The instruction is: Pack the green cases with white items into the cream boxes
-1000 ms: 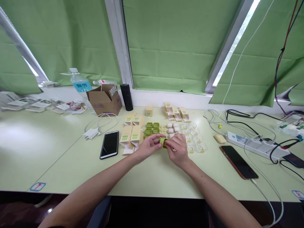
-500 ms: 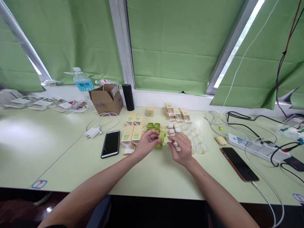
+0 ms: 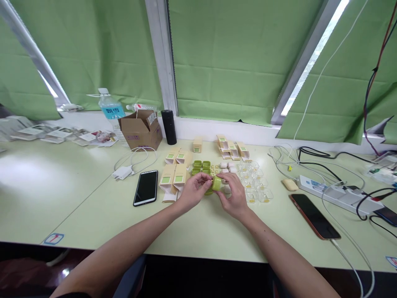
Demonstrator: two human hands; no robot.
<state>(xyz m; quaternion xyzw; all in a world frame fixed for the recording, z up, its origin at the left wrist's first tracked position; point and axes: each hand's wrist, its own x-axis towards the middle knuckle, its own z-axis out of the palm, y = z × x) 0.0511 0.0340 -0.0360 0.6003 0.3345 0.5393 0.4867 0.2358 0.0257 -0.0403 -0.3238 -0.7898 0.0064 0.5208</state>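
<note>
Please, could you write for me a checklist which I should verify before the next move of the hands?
1. Small square green container gripped by the right hand: ok, between thumb and fingers.
2. Left hand holding a small part: cannot tell, its fingertips beside the container are too small to read.
3. Pale pink, rounded small pieces fully in view: not ok, the right hand blocks part of their area.
4. Clear, see-through small cups in view: ok, to the right of the right hand.
5. White-edged phone with black screen apart from both hands: ok, it lies to their left.
</note>
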